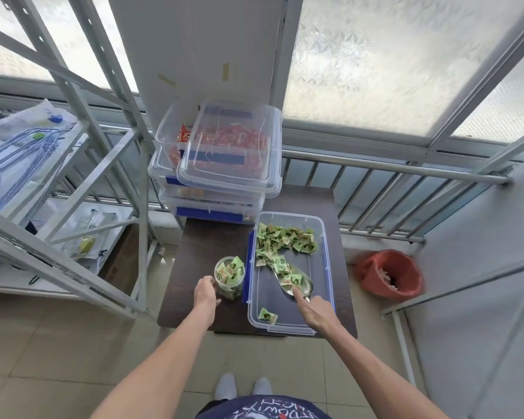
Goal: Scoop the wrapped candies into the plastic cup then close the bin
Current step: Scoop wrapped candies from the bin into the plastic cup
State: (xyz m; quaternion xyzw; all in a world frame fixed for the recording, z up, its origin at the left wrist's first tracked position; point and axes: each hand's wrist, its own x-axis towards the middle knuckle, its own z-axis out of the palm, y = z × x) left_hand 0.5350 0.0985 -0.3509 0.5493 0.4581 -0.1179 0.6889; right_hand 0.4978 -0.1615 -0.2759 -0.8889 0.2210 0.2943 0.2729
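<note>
An open clear bin with blue clips stands on a small dark table. Green wrapped candies are heaped at its far end, and one candy lies alone near the front. My right hand grips the handle of a metal scoop that lies inside the bin with a few candies in it. Left of the bin stands a clear plastic cup, filled to the top with candies. My left hand is wrapped around the cup's left side.
A stack of clear lidded bins with red candies stands at the table's back, a loose lid tilted on top. A metal shelf rack is at the left, a railing behind, and a red bucket on the floor at right.
</note>
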